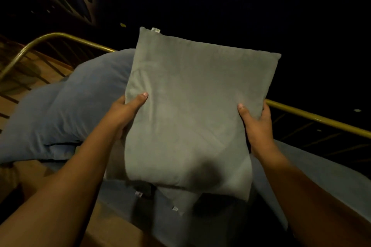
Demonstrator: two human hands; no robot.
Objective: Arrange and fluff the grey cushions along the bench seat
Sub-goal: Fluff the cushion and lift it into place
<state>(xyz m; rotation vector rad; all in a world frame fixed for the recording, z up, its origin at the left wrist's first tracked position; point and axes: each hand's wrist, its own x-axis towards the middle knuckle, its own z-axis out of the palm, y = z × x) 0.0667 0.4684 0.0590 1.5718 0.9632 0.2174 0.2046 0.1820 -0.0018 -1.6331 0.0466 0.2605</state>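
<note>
I hold a square grey cushion (192, 110) up in front of me, above the bench seat. My left hand (124, 110) grips its left edge, thumb on the front face. My right hand (257, 124) grips its right edge the same way. A small white tag shows at the cushion's top left corner. Under it, a second grey cushion (176, 198) lies partly hidden on the seat. A larger blue-grey cushion (66, 106) leans to the left against the rail.
A brass-coloured metal rail (313, 116) runs behind the seat and curves round at the left (30, 46). The blue-grey seat pad (321, 176) extends right. A wooden slatted floor (12, 90) lies at far left. Beyond the rail all is dark.
</note>
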